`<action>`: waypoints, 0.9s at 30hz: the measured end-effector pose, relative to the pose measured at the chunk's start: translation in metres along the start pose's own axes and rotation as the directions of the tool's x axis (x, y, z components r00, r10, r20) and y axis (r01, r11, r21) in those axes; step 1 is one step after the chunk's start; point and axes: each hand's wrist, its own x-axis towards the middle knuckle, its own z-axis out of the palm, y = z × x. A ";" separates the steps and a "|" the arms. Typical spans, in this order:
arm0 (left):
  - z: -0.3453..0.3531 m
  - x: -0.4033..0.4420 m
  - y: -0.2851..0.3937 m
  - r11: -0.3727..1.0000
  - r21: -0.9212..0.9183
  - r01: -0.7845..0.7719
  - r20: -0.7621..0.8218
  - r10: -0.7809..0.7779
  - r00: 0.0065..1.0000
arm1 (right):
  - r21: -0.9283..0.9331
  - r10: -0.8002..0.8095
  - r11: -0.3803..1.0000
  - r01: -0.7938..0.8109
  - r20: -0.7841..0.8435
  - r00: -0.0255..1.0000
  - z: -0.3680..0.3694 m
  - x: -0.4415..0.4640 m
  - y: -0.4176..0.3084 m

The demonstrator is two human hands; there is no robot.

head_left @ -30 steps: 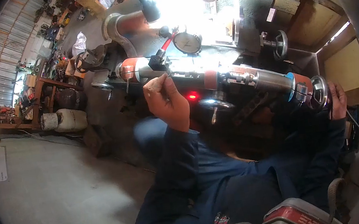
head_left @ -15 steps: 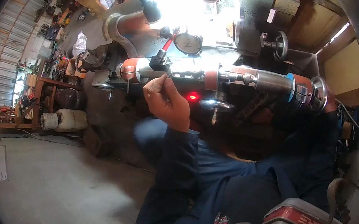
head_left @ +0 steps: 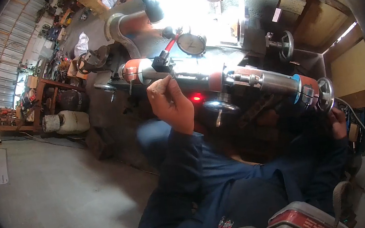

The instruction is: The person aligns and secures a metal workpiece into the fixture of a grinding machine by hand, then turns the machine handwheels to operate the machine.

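Note:
My left hand [head_left: 171, 104] is pinched just below a black block [head_left: 163, 64] on a red arm; what its fingertips hold is too small to make out. A round dial gauge [head_left: 191, 44] is beside the red arm, above a long metal cylinder [head_left: 194, 79] on the machine. My right hand [head_left: 338, 122] is at the lower rim of a chrome handwheel [head_left: 325, 94], at the right end of the machine. Its fingers are curled, and the grip is partly hidden. A blue ring [head_left: 299, 89] lies left of that wheel.
Below the cylinder are a smaller handwheel [head_left: 220, 105] and a red light [head_left: 197, 97]. Another handwheel [head_left: 286, 46] stands at the upper right. A bright lamp glares at the top. To the left are a cluttered wooden bench [head_left: 18, 128] and a white tank [head_left: 66, 123].
My right hand has moved from the outer right side of the chrome handwheel to its lower rim. The wheel's spokes have turned. My left hand has stayed almost in place.

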 end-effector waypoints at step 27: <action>0.000 -0.001 0.000 0.999 -0.038 0.003 -0.007 -0.003 1.000 | -0.040 -0.182 0.982 0.183 0.015 0.983 0.027 0.083 -0.018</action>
